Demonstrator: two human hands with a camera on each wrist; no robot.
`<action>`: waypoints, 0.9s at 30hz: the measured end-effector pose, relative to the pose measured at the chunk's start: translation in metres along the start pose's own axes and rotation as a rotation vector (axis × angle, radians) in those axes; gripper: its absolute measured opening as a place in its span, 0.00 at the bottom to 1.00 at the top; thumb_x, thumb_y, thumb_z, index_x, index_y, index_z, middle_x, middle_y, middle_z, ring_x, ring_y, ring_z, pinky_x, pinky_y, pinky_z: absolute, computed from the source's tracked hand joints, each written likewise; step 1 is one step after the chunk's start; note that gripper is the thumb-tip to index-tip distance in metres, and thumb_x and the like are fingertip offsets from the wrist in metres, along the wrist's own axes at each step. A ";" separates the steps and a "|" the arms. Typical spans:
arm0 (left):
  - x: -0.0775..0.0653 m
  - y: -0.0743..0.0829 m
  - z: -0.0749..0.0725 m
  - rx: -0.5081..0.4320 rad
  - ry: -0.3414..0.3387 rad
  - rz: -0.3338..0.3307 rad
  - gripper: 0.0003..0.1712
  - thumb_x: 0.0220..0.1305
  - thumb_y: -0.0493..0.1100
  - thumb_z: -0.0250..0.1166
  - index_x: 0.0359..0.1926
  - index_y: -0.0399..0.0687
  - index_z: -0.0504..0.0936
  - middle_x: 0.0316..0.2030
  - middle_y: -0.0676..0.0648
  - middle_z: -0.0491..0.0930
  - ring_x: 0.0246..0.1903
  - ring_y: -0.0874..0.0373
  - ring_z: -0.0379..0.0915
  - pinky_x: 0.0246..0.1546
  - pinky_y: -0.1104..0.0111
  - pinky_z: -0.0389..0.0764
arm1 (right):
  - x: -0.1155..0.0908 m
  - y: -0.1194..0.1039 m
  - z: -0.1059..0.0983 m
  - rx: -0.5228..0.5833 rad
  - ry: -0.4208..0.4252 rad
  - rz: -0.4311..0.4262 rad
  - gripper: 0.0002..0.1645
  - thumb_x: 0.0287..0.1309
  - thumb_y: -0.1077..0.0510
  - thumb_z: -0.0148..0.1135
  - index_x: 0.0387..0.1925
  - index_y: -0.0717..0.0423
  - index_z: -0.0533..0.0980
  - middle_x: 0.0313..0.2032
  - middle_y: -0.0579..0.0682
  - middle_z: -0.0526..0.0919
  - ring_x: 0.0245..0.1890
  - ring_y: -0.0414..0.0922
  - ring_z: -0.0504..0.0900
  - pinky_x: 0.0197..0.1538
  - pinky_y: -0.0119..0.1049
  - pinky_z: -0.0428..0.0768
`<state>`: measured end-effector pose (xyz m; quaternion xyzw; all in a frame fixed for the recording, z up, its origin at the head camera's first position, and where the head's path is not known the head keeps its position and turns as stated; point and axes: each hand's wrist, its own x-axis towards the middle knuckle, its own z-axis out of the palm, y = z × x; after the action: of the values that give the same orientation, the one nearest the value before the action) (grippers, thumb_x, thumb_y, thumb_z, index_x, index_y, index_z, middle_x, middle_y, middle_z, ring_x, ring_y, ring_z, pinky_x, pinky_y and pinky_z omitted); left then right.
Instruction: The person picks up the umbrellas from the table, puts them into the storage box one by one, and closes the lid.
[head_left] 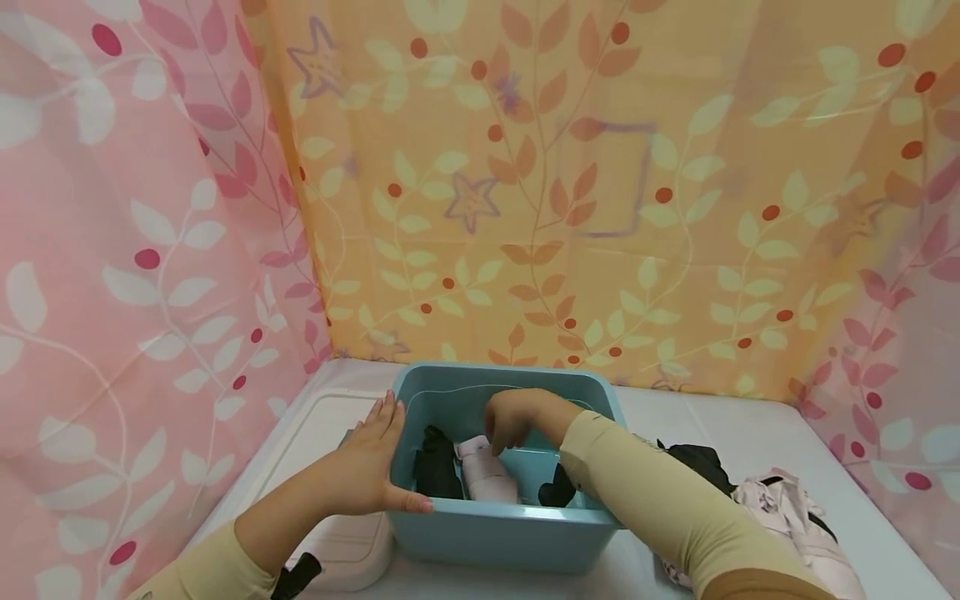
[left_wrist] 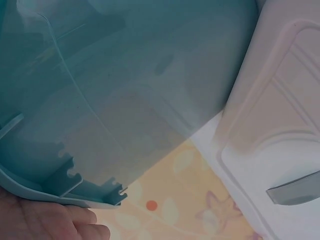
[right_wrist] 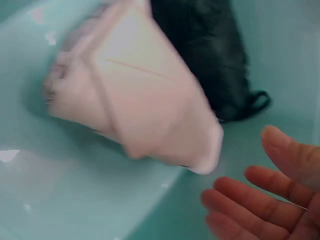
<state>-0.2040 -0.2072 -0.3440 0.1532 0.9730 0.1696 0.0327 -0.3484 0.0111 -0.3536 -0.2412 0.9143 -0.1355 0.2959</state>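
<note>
Head view, bin [head_left: 517, 512]: blue and upright, as I see it, on the white bench [head_left: 705, 417].
Bundles: a black bundle [head_left: 437, 468] lies inside at the left; a pink bundle [head_left: 489, 477], the nearest thing to the right grip [head_left: 517, 417], lies beside it, near the bin's middle.
Left grip [head_left: 367, 468]: released; straight fingers rest along the bin's left edge, with the thumb spread at the front corner.
Right grip: bent downward inside the bin, at the far end of the pink bundle; from here I cannot tell whether it touches.
Lid [head_left: 352, 542]: white, left of the bin, partly covered by the left arm.
Clothes: a black cloth [head_left: 701, 462] and a pink cloth [head_left: 795, 517], right of the bin, beyond the right sleeve [head_left: 652, 492].
Curtains: an orange curtain [head_left: 540, 192] behind, a pink curtain [head_left: 135, 292] at left, both leaf-patterned.
Left wrist view, rim: the left grip lies against it, near notched ribs [left_wrist: 70, 177].
Grey strip [left_wrist: 295, 191]: over the lid; I cannot tell whether it is attached.
Right wrist view, pink bundle: blurred, folded, touching the black bundle, which shows a loop [right_wrist: 262, 102].
Right grip: released, I judge; thumb and fingers stand apart, holding nothing, just beside the pink bundle.
</note>
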 end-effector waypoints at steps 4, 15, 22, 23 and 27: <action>0.000 0.000 0.000 -0.003 -0.005 0.000 0.77 0.32 0.81 0.59 0.70 0.35 0.38 0.70 0.36 0.30 0.68 0.42 0.24 0.62 0.42 0.43 | -0.005 0.003 -0.014 0.023 0.018 -0.035 0.21 0.47 0.59 0.69 0.45 0.58 0.77 0.31 0.47 0.79 0.32 0.43 0.80 0.38 0.38 0.80; 0.002 -0.001 0.001 0.008 -0.016 -0.005 0.77 0.31 0.81 0.59 0.70 0.35 0.38 0.70 0.37 0.29 0.68 0.42 0.24 0.62 0.43 0.43 | -0.052 0.008 -0.063 0.135 0.119 -0.257 0.21 0.48 0.59 0.68 0.45 0.59 0.76 0.37 0.50 0.82 0.35 0.46 0.81 0.39 0.37 0.80; 0.002 -0.002 0.002 0.013 -0.014 0.000 0.77 0.31 0.82 0.58 0.70 0.34 0.39 0.70 0.37 0.29 0.68 0.42 0.24 0.62 0.43 0.44 | -0.100 0.026 -0.083 0.179 0.251 -0.355 0.20 0.50 0.59 0.67 0.45 0.60 0.75 0.38 0.51 0.83 0.39 0.43 0.81 0.47 0.38 0.78; 0.002 -0.002 0.002 0.013 -0.016 0.000 0.77 0.31 0.82 0.58 0.69 0.34 0.39 0.70 0.37 0.29 0.68 0.42 0.24 0.62 0.42 0.44 | -0.107 0.031 -0.084 0.185 0.262 -0.358 0.20 0.50 0.59 0.67 0.46 0.60 0.75 0.38 0.52 0.83 0.39 0.43 0.81 0.47 0.39 0.78; 0.001 -0.003 0.000 0.014 -0.025 0.001 0.77 0.32 0.82 0.58 0.69 0.34 0.38 0.70 0.36 0.29 0.68 0.41 0.24 0.61 0.42 0.45 | -0.131 0.055 -0.087 0.213 0.301 -0.348 0.22 0.52 0.59 0.65 0.49 0.64 0.73 0.42 0.53 0.81 0.43 0.46 0.80 0.48 0.40 0.77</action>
<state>-0.2060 -0.2091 -0.3452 0.1560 0.9736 0.1608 0.0437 -0.3282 0.1353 -0.2445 -0.3396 0.8732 -0.3146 0.1522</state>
